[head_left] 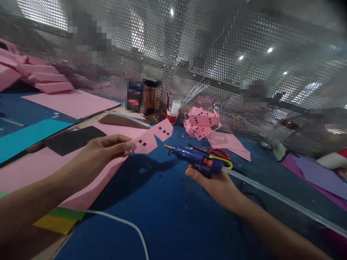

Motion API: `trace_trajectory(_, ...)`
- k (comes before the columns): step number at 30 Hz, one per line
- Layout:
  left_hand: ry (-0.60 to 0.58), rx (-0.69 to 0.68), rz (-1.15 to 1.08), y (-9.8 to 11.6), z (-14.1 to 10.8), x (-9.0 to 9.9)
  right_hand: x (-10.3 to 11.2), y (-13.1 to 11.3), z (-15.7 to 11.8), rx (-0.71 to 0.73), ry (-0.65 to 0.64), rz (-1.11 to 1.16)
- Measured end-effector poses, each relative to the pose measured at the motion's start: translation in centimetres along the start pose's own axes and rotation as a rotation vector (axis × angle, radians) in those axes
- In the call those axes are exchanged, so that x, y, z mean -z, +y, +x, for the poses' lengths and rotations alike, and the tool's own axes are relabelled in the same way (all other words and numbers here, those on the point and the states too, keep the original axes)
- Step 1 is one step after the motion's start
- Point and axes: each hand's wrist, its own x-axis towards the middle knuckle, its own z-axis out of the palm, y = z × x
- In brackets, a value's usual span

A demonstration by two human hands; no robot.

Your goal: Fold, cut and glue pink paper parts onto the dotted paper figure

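Between thumb and fingers, my left hand (pixel 115 146) pinches a pink paper cutout (pixel 148 141) at its left end. The cutout has small black squares on it and a V-shaped notch in its lower edge. My right hand (pixel 214 184) is wrapped round a dark blue hot glue gun (pixel 189 155), its nozzle pointing left, just short of the paper's right side. A long translucent glue stick (pixel 271 189) runs out of the gun's back. Behind the gun lie scissors (pixel 221 157) with red and yellow handles, partly hidden.
Dotted pink paper pieces (pixel 202 122) are heaped at the back beside a red and white cup (pixel 172 115) and a brown jar (pixel 150 97). Pink, black (pixel 74 139) and teal sheets (pixel 35 137) lie left, purple sheets (pixel 311 177) right. A white cord (pixel 119 219) crosses the blue tabletop (pixel 168 224).
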Motion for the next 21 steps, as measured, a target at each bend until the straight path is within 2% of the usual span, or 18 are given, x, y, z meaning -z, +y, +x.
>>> trace_trajectory(5, 0.136, 0.015, -0.129, 0.2, 0.7, 0.8, 2.1, 0.8, 0.0, -0.043, 0.027, -0.119)
trace_trajectory(9, 0.218, 0.029, -0.152, 0.5, 0.8, 1.0, 3.6, 1.8, -0.4, -0.201, -0.058, -0.242)
trace_trajectory(11, 0.239, 0.066, -0.153, 0.7, 0.8, 0.8, 3.8, 2.6, -0.5, -0.23, -0.102, -0.252)
trace_trajectory(17, 0.293, 0.123, -0.152, 0.8, 0.8, 0.1, 3.4, 3.1, -0.2, -0.174, -0.119, -0.321)
trace_trajectory(21, 0.279, 0.135, -0.11, 0.2, 1.2, 0.9, 3.3, 2.4, -0.1, -0.115, -0.127, -0.349)
